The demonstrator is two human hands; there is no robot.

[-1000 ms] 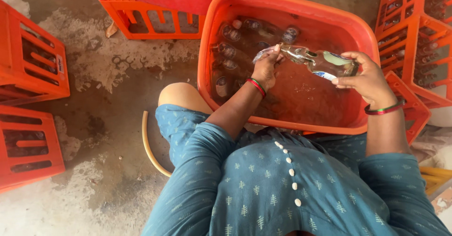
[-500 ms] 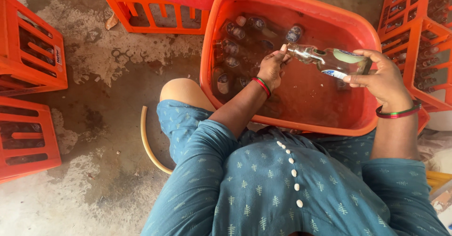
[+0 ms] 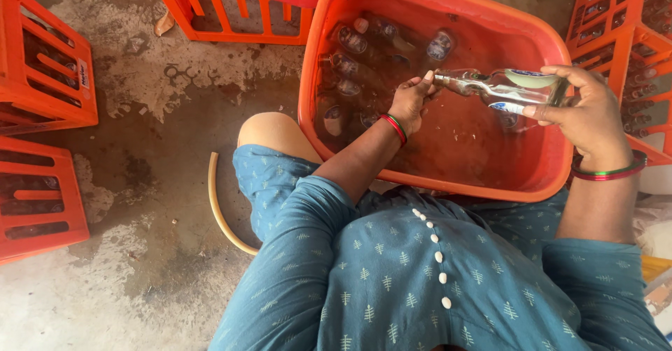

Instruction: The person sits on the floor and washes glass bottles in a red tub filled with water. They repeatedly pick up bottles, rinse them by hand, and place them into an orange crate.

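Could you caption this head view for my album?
Two hands, left hand and right hand, hold a glass bottle over an orange tub.

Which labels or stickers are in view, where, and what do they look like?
Held glass bottle, over the orange tub: blue-and-white label on its body.
Bottles under water in the tub's far left: small roundish blue-and-white labels.
Orange crate, far left: small white rectangular sticker on its side.
No screens or signs.

The tub [image 3: 448, 183] sits in the upper right of the frame, with bottles [image 3: 350, 64] lying in its left part. A held bottle [image 3: 500, 87] lies across above the tub. Crates [image 3: 42, 85] stand at the left edge, another crate [image 3: 238, 15] at top centre, and more crates [image 3: 623, 36] at the right edge. A hose [image 3: 222, 214] lies on the floor [image 3: 140, 148] left of centre.
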